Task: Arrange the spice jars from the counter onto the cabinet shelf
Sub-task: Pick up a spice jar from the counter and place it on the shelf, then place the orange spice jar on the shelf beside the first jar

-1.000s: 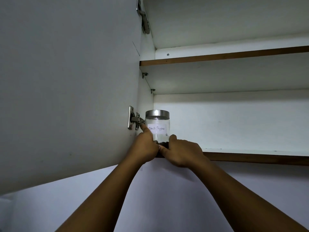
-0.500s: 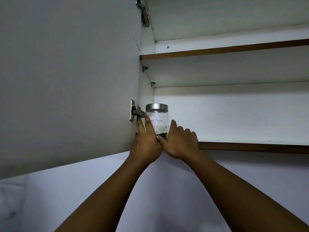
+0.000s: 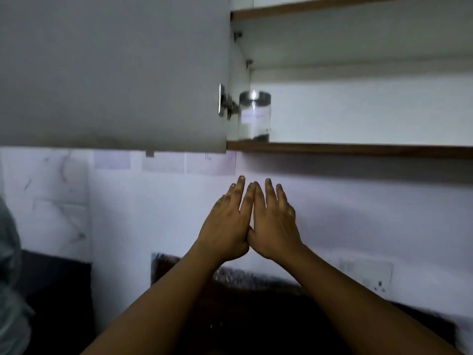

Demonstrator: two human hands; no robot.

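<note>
Up on shelf (image 3: pixel 358 149): jar (image 3: pixel 254 115) (hands (image 3: pixel 252 224) below, apart).

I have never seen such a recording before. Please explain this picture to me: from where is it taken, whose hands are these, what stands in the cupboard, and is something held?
There is no machine here. A person wears a wide-angle camera on the head, so the picture shows what that person sees, looking forward and up at a wall cabinet. The two bare forearms come from the bottom edge. The left hand and the right hand are raised side by side, fingers spread, touching near the thumbs. Both are open and hold nothing; they are below the shelf and apart from it.

The cabinet door stands open on the left, with a metal hinge. On the bottom shelf, in the left corner, stands one glass spice jar, upright, with a metal lid, a white label too blurred to read, and a little dark spice at the bottom. The rest of that shelf shows nothing else.
</note>
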